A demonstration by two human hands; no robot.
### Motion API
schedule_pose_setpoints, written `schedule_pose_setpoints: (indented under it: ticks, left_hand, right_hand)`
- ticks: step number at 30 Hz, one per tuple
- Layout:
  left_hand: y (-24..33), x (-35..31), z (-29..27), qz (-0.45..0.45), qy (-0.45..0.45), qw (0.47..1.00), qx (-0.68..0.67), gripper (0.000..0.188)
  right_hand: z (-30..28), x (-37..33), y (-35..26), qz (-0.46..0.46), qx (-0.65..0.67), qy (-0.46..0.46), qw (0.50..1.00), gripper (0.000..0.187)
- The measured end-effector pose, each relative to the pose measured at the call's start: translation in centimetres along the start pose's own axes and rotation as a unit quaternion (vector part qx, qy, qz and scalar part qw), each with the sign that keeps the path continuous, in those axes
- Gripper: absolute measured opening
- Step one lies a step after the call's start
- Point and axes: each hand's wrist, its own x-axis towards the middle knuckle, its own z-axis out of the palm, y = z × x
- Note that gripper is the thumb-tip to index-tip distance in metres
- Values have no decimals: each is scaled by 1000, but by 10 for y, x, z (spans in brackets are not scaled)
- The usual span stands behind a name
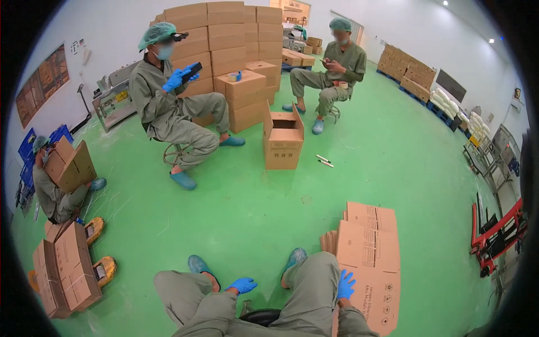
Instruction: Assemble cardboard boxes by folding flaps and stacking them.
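My right hand (pixel 346 285), in a blue glove, rests with spread fingers on a stack of flattened cardboard boxes (pixel 368 247) beside my right knee. Between my knees, my left hand (pixel 242 285), gloved in blue too, hangs above the green floor with its fingers stretched out and nothing in it. Beneath me, part of a black stool seat (pixel 263 317) shows. Ahead stands an open cardboard box (pixel 282 154) with its flaps raised. Marker pens (pixel 324 161) lie on the floor to its right.
Two seated people (pixel 179 106) face me, each holding a phone-like thing. A third person (pixel 56 191) at left handles a carton. Stacked cartons (pixel 227 56) rise behind. Flattened boxes (pixel 73 269) lie on a yellow pallet jack at left; a red pallet jack (pixel 499 236) stands at right.
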Motion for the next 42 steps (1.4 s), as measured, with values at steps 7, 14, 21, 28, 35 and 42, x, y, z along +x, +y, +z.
schedule_pose_setpoints:
  ticks: [7, 14, 21, 28, 35, 42]
  left_hand:
    - [112, -8, -113, 149, 249, 923, -252, 57]
    - [207, -46, -242, 285, 349, 805, -385, 65]
    - [214, -78, -262, 228, 250, 831, -442, 82]
    - [134, 5, -178, 49, 315, 836, -447, 92]
    - [95, 20, -174, 22, 344, 863, -370, 80]
    - [15, -58, -193, 81, 294, 912, -276, 64]
  right_hand:
    - [-333, 18, -25, -114, 415, 129, 893, 68]
    - [-378, 43, -143, -494, 443, 228, 712, 76]
    - [-322, -19, -264, -475, 565, 105, 666, 77]
    - [-170, -77, -334, -338, 490, -117, 795, 71]
    - [-150, -92, -286, -317, 586, -213, 715, 78]
    - [-151, -19, -261, -369, 457, -57, 807, 62]
